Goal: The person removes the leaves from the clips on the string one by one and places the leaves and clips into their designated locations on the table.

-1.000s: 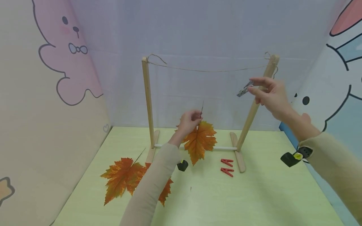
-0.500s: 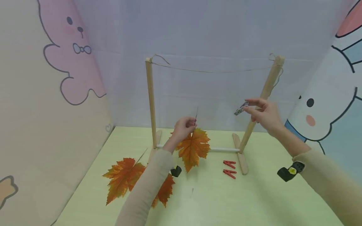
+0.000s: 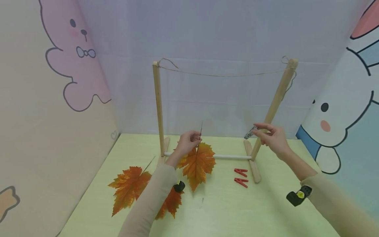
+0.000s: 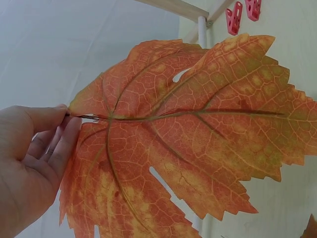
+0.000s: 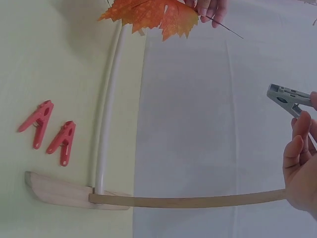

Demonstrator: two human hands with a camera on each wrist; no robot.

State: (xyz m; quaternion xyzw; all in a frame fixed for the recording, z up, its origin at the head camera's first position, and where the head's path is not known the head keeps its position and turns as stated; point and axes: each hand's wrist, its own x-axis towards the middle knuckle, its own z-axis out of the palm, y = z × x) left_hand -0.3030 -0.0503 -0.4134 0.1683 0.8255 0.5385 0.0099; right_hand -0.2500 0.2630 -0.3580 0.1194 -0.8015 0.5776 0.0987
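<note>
My left hand (image 3: 188, 143) pinches the stem of an orange-red maple leaf (image 3: 197, 163), which hangs below the fingers with its stem end pointing up. In the left wrist view the leaf (image 4: 198, 119) spreads wide beside thumb and fingertips. To the right, my right hand (image 3: 273, 138) holds a grey clothespin (image 3: 250, 132) between thumb and finger, its nose pointing left and down. The right wrist view shows that clothespin (image 5: 287, 94) with its jaws seemingly closed on nothing. Both hands are below a thin string (image 3: 222, 75) tied between two wooden posts.
Two red clothespins (image 3: 241, 177) lie on the pale yellow table (image 3: 219, 214) near the stand's right foot (image 3: 253, 168). More maple leaves (image 3: 130, 187) lie at the left, partly hidden by my left sleeve. A white rod (image 3: 232, 157) joins the stand's feet.
Both hands have come down, away from the string; the left also shifts left with its maple leaf. The right still holds the grey clothespin. The head view has turned slightly.
</note>
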